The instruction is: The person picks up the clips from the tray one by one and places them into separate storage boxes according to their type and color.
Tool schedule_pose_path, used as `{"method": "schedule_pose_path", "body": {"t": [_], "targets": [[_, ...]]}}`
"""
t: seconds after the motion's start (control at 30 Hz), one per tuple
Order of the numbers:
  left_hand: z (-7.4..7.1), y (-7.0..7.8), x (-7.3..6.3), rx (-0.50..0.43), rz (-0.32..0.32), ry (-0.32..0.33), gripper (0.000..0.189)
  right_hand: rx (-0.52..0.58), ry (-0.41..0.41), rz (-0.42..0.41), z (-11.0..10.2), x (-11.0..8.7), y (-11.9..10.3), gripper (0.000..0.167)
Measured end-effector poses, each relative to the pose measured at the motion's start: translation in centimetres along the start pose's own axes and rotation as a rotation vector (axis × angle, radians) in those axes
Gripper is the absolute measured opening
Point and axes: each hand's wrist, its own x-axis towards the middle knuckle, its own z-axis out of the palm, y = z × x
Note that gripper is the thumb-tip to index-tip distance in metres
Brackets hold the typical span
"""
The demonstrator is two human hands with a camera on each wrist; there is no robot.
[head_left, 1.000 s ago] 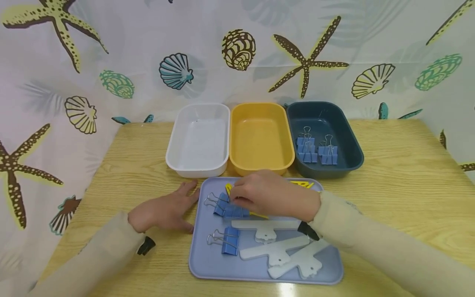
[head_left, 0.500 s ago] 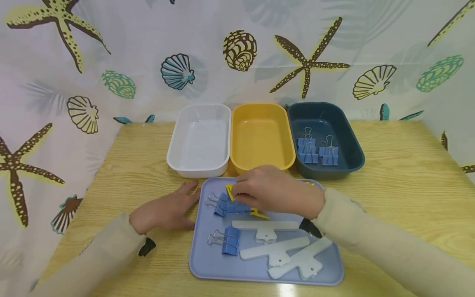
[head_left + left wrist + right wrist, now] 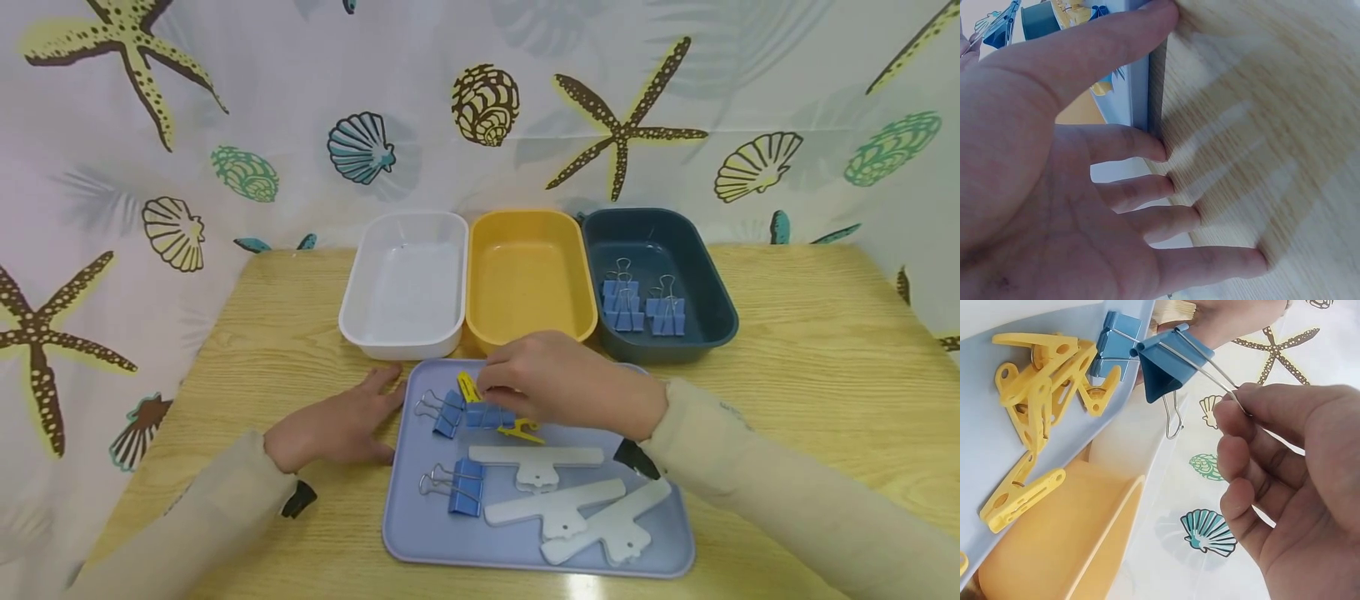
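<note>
My right hand point(image 3: 566, 385) is over the upper part of the lilac tray point(image 3: 420, 546). Its thumb and forefinger pinch the wire handle of a blue binder clip point(image 3: 1179, 356), whose body hangs over the tray beside yellow clothespins point(image 3: 1038, 406). Fingers spread, my left hand point(image 3: 339, 425) rests on the table, with its thumb and forefinger at the tray's left edge. Two other blue binder clips lie on the tray: one near the upper left point(image 3: 448, 414), one lower down point(image 3: 467, 487). The right hand hides most of the clothespins in the head view.
Several white bag clips point(image 3: 558, 507) lie across the tray's lower right. Behind the tray stand three bins side by side: a white bin point(image 3: 401, 337), a yellow bin point(image 3: 528, 333) and a dark blue bin point(image 3: 708, 333) with several blue binder clips inside. A patterned cloth point(image 3: 420, 67) hangs behind.
My right hand has shifted slightly up and to the right, and the binder clip in it has moved right, off the neighbouring clip. The left hand has stayed put.
</note>
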Motion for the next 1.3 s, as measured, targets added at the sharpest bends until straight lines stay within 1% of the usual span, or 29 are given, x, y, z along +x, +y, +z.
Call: {"method": "schedule_pose_path", "body": {"t": [0.17, 0.37, 0.5, 0.7, 0.93, 1.3], "targets": [[0.2, -0.2, 0.0, 0.007, 0.003, -0.002, 0.089, -0.006, -0.015, 0.014, -0.1, -0.2, 0.1, 0.008], [0.4, -0.3, -0.1, 0.017, 0.023, 0.006, 0.089, -0.022, -0.020, 0.026, -0.3, -0.6, 0.1, 0.004], [0.4, -0.3, -0.1, 0.022, 0.031, 0.016, 0.089, -0.038, -0.022, 0.036, -0.5, -0.9, 0.3, 0.004], [0.3, -0.2, -0.1, 0.026, 0.031, 0.018, 0.090, -0.043, -0.037, 0.067, -0.8, -1.3, 0.5, 0.004], [0.2, 0.0, -0.2, 0.036, 0.040, 0.017, 0.089, -0.023, -0.044, 0.122, -1.1, -1.7, 0.8, 0.011], [0.0, 0.2, -0.2, 0.029, 0.033, 0.019, 0.089, -0.030, -0.038, 0.162, -1.3, -2.3, 1.0, 0.007]]}}
